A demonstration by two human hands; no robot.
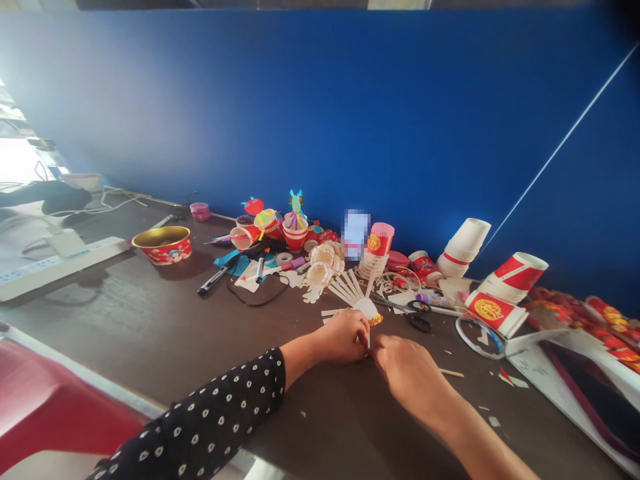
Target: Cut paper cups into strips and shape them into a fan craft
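As both forearms angle inward over the dark tabletop [135, 333], the left hand [343, 337], its arm in a black sleeve [210, 410] with white dots, lies curled, fingers closed around the gathered base of a fan of white paper strips [347, 290]. The fan sits on the table directly ahead of the hands, its strips spreading away from the person. A thin white stick [369, 341] stands between the 2 hands. The right hand [405, 367] reaches in from the lower right with its wrist low and its fingers pressed close against the left hand; they are hidden, so its grip cannot be told. Black-handled scissors [419, 317] lie just beyond, and red-and-white paper cups [515, 277] lie further right.
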